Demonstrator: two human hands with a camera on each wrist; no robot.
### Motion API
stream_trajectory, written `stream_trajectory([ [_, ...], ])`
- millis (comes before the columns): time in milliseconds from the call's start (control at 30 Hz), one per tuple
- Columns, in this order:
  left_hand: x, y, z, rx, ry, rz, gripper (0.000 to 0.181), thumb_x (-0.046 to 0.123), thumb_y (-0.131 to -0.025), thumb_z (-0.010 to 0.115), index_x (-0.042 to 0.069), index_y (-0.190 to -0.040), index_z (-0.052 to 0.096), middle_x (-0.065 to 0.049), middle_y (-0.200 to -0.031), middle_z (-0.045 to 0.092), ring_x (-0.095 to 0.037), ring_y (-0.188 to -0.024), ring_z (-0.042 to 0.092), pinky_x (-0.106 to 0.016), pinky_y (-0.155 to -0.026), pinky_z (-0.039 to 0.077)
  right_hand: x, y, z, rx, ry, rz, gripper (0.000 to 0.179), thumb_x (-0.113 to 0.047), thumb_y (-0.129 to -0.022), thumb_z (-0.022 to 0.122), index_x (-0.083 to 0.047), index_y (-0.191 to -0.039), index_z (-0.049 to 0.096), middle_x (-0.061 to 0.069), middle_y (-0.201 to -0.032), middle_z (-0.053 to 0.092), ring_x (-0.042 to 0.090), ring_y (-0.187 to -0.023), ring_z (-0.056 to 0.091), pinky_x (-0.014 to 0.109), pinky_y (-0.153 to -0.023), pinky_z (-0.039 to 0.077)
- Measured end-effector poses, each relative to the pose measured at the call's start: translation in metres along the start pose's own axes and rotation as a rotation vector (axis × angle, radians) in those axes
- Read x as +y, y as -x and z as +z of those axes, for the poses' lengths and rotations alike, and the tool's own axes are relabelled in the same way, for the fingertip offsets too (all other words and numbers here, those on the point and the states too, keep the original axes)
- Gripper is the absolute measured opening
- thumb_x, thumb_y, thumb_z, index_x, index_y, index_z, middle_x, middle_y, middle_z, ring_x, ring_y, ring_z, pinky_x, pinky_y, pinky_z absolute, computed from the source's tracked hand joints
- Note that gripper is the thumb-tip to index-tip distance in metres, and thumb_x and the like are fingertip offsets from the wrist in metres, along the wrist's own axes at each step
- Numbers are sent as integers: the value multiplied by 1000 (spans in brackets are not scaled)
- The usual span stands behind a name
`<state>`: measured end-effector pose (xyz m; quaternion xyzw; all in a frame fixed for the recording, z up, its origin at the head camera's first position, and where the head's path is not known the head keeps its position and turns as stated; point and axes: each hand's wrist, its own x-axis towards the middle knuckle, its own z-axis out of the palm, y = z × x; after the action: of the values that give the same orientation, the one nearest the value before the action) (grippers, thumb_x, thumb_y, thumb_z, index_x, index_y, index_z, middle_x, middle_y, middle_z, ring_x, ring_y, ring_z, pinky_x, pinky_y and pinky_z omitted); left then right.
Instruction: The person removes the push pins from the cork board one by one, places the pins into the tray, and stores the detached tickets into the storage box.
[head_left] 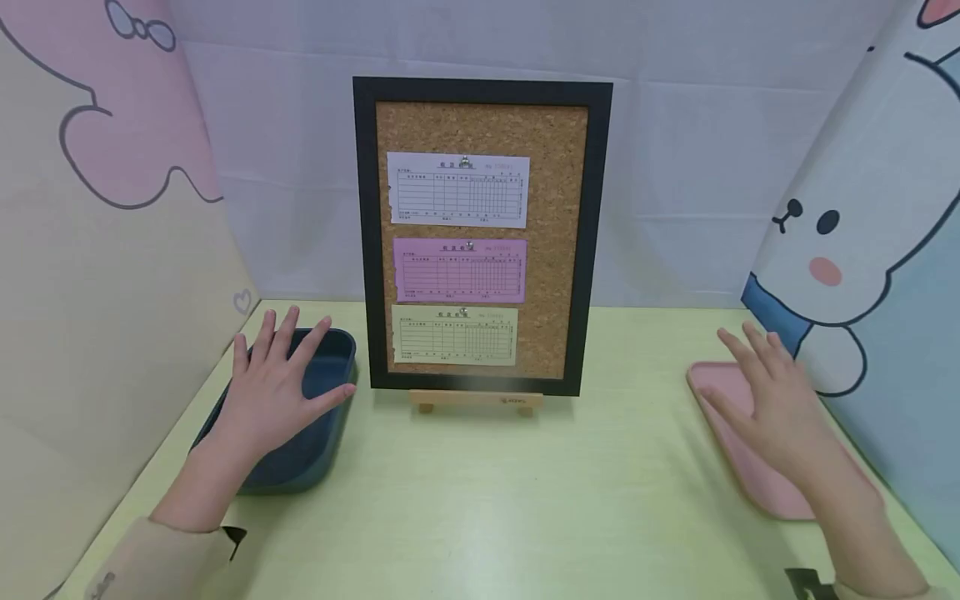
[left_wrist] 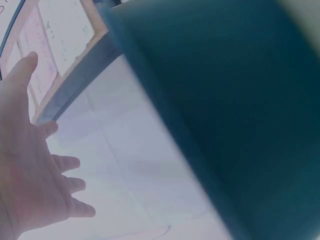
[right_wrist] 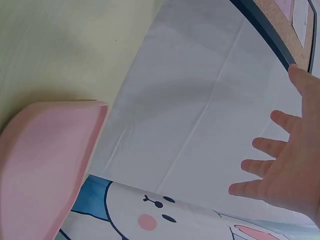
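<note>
My left hand [head_left: 273,387] is spread, fingers straight, above a dark blue tray [head_left: 318,454] at the left; nothing is in it. Over a pink tray [head_left: 776,487] at the right, my right hand [head_left: 780,408] also has its fingers spread and holds nothing. Between them stands a black-framed cork board [head_left: 555,250] on a small wooden stand [head_left: 476,398]. Pinned to it, one above another, are a white form slip [head_left: 459,192], a pink form slip [head_left: 459,271] and a pale yellow form slip [head_left: 454,336], each with a silvery pin near its top.
The pale green table [head_left: 525,500] runs back to a white cloth backdrop [head_left: 675,167]. Side panels close it in: a cream and pink one [head_left: 112,333] at the left, and one with a cartoon rabbit [head_left: 855,208] at the right.
</note>
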<state>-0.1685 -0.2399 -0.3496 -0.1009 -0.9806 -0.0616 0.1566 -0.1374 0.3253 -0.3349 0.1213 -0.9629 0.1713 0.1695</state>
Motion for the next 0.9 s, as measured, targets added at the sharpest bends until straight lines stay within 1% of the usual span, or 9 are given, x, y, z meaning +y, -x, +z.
stream_trajectory([
  [133,5,-6,-10,24,21,5,93,70,-78,56,26,-151,19,-20,-156,10,-40,-144,-4,-68,-106,-1,-8,-5,-10,9,8,1,74,-36,-92,60,-19,-151,19,13,-158,5,39,-144,-2,64,-108,1],
  [200,7,-9,-15,36,29,8,93,69,-78,57,25,-151,20,-20,-156,10,-40,-144,-4,-68,-106,-2,-11,-8,-15,22,2,-1,74,-36,-91,61,-19,-151,21,11,-159,7,37,-144,-1,62,-109,2],
  [367,11,-17,-25,67,32,8,92,67,-78,59,22,-150,23,-19,-156,10,-38,-144,-5,-64,-108,-8,-23,-15,-22,83,-42,-29,73,-33,-89,64,-21,-150,25,11,-158,14,35,-144,6,61,-110,9],
  [467,14,-22,-31,76,31,5,92,67,-79,58,22,-151,22,-19,-157,8,-37,-144,-6,-62,-108,-9,-31,-21,-26,124,-66,-45,72,-30,-89,65,-22,-149,27,10,-157,18,35,-143,13,62,-108,13],
  [567,19,-27,-36,88,46,2,92,66,-79,58,23,-151,21,-17,-157,7,-36,-144,-6,-64,-108,-6,-41,-28,-30,153,-80,-41,71,-30,-89,65,-24,-149,28,9,-156,20,37,-141,18,65,-105,18],
  [700,24,-34,-45,118,97,10,91,63,-80,61,22,-151,21,-16,-158,7,-36,-145,-4,-67,-107,-2,-55,-38,-37,187,-84,-36,69,-31,-90,64,-25,-148,29,7,-156,23,37,-139,24,68,-98,24],
  [900,31,-47,-56,165,163,16,90,57,-80,65,19,-150,23,-18,-156,11,-38,-144,0,-67,-107,0,-75,-56,-44,306,-93,-109,67,-26,-86,69,-20,-145,37,7,-150,35,37,-133,36,63,-96,34],
])
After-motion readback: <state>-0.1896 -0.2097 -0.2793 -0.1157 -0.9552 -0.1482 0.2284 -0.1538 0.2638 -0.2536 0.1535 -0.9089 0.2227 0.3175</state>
